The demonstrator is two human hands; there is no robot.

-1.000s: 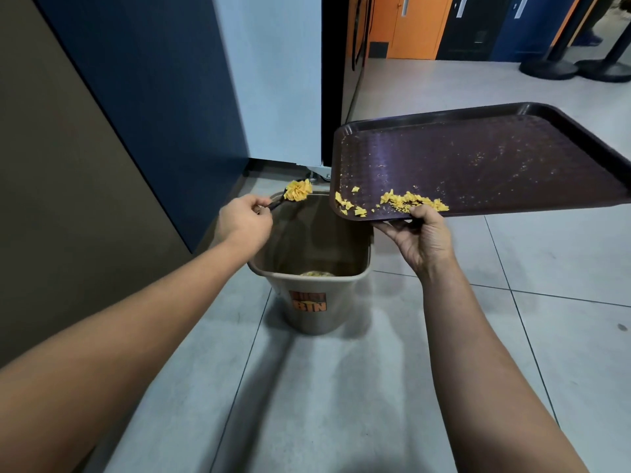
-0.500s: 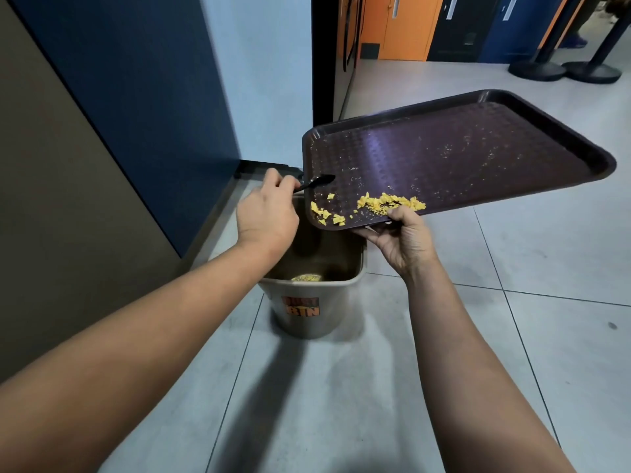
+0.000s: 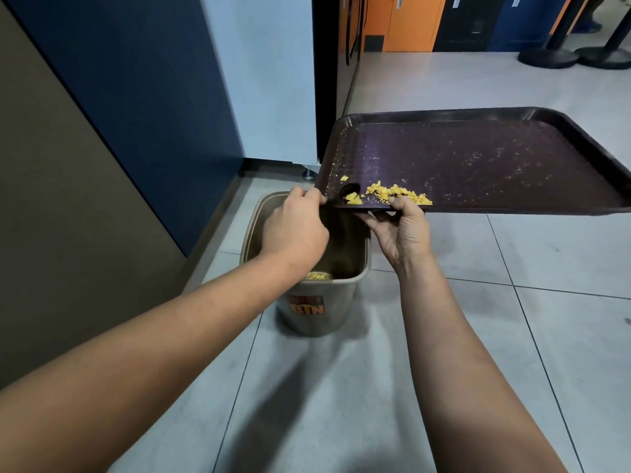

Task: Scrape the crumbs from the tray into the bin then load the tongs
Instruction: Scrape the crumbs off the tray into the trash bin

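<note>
Left hand (image 3: pixel 295 230) pinching black spoon (image 3: pixel 345 192), back on tray (image 3: pixel 478 165) after dumping a load half a second ago. Right hand (image 3: pixel 401 230) gripping tray's near edge, thumb on top. Crumbs (image 3: pixel 396 193) at spoon's 3 o'clock; bin (image 3: pixel 307 268) at 6. Scraping unfinished; tongs not visible.

Tray (image 3: pixel 478 158): dark brown plastic, its bed finely textured with a raised dot pattern, its rim smooth with a dull sheen. Crumbs (image 3: pixel 396 193): dry, flaky, yellow. Black utensil (image 3: pixel 348 191): smooth, glossy plastic. Bin (image 3: pixel 317 312): grey-beige plastic, smooth and matt, with a printed label. Floor (image 3: pixel 563 268): large smooth tiles, slightly reflective, with thin grout lines.
</note>
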